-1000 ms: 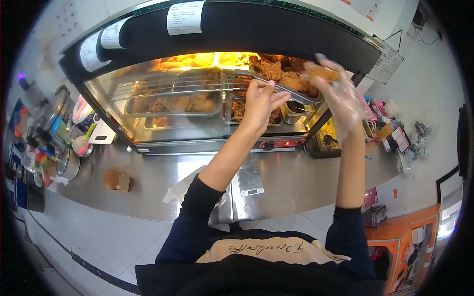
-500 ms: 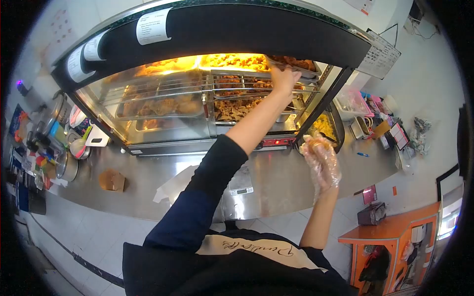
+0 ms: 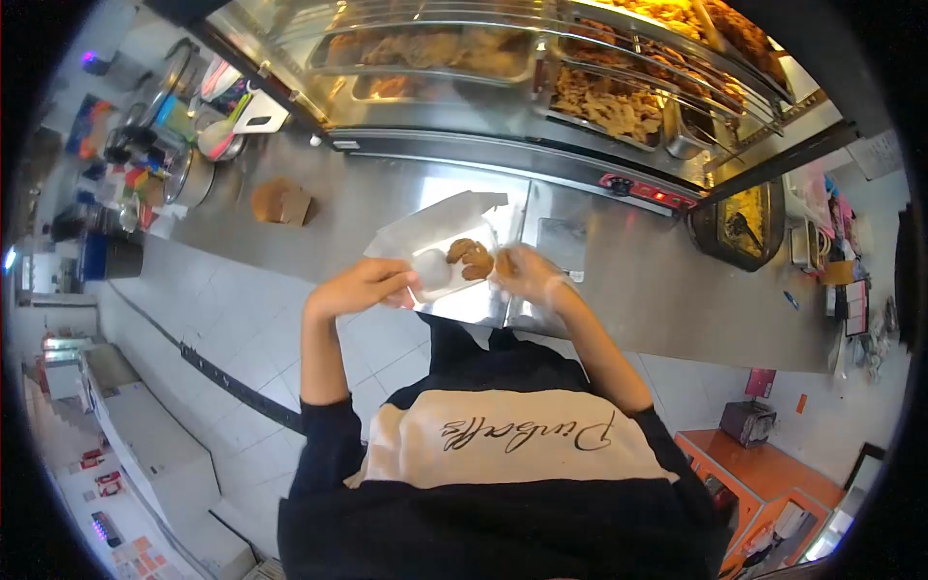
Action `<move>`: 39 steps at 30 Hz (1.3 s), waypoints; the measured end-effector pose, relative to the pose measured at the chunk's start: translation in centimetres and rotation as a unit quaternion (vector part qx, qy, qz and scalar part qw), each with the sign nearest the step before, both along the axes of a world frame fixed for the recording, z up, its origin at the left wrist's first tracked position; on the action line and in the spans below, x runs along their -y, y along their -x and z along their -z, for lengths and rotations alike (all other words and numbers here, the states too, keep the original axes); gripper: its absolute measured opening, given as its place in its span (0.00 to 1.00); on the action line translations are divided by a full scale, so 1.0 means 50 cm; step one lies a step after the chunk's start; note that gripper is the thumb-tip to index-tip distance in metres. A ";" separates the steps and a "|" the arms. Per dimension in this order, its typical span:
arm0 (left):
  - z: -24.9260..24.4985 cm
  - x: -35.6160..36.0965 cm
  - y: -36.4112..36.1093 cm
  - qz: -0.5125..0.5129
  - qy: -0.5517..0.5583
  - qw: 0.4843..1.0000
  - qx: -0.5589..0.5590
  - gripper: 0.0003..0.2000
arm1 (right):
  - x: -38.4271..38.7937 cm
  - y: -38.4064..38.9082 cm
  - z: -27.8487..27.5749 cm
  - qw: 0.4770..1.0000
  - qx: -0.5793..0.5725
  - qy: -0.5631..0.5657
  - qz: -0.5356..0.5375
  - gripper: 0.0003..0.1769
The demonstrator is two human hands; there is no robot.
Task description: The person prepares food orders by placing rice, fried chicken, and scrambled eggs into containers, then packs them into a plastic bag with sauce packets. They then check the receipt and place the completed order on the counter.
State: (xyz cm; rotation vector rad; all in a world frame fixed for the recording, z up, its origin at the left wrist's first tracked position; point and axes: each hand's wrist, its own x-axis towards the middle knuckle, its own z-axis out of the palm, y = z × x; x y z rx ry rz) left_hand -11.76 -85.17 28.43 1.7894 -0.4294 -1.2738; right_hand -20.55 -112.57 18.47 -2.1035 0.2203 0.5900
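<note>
A white takeaway box [image 3: 440,215] lies with its lid up on the steel counter, close to its front edge. Inside it are a white mound that looks like rice [image 3: 431,268] and brown fried chicken pieces [image 3: 471,258]. My left hand [image 3: 367,286] pinches the box's near left rim between thumb and fingers. At the box's right side is my right hand [image 3: 534,277], in a clear plastic glove. Its fingers close around another brown piece of fried chicken [image 3: 505,262], partly hidden by the hand and slightly blurred.
Beyond the counter [image 3: 367,179] stands a glass food warmer [image 3: 435,145] with trays of cooked food. A flat scale [image 3: 562,244] sits right of the box, a brown paper box [image 3: 280,202] to the left. A black tray of yellow food [image 3: 739,227] is at the right.
My left hand has left the tray in the warmer and come down to the takeaway box. My gloved right hand has moved left to the box. The view has tilted downward.
</note>
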 end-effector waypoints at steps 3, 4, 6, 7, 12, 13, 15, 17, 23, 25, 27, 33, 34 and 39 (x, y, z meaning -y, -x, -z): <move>0.160 -0.105 0.045 -0.097 -0.166 0.981 0.040 0.20 | -0.054 -0.076 -0.043 0.998 -0.042 -0.008 -0.052 0.24; 0.208 -0.115 0.062 -0.126 -0.198 0.971 0.053 0.22 | -0.057 -0.086 -0.009 0.998 -0.003 0.049 -0.030 0.24; 0.318 -0.118 0.092 -0.257 -0.146 0.954 0.052 0.24 | -0.043 -0.104 0.086 0.984 0.082 0.160 0.017 0.25; 0.365 -0.108 0.101 -0.315 -0.118 0.940 0.059 0.25 | -0.033 -0.107 0.089 0.983 0.056 0.172 0.034 0.25; 0.426 -0.036 0.116 -0.422 -0.108 0.890 0.133 0.26 | -0.006 -0.107 0.173 0.979 -0.061 0.193 -0.024 0.26; 0.449 -0.033 0.110 -0.417 -0.108 0.887 0.167 0.27 | -0.019 -0.103 0.158 0.976 -0.046 0.209 -0.043 0.26; 0.453 -0.021 0.098 -0.405 -0.078 0.889 0.197 0.25 | -0.042 -0.108 0.176 0.978 -0.012 0.208 -0.025 0.26; 0.490 -0.022 0.088 -0.330 -0.094 0.886 0.313 0.23 | -0.056 -0.098 0.272 0.977 0.018 0.198 0.082 0.26; 0.367 -0.009 0.061 -0.323 0.053 0.935 0.133 0.16 | 0.090 0.089 0.313 0.940 0.143 0.199 0.239 0.25; 0.440 -0.103 -0.018 -0.408 -0.017 0.862 0.302 0.19 | 0.195 0.183 0.377 0.930 0.113 0.143 0.318 0.22; 0.449 -0.204 -0.122 -0.614 -0.074 0.677 0.399 0.26 | 0.236 0.264 0.289 0.880 0.017 0.018 0.474 0.23; 0.365 -0.436 -0.341 -0.741 -0.050 0.667 0.055 0.43 | 0.440 0.527 0.418 0.814 0.078 0.306 0.487 0.24; 0.390 -0.458 -0.367 -0.730 -0.066 0.678 0.048 0.42 | 0.422 0.516 0.360 0.779 0.173 0.281 0.532 0.23; 0.489 -0.462 -0.401 -0.663 0.084 0.740 0.073 0.33 | 0.319 0.432 0.217 0.663 0.057 0.397 0.632 0.25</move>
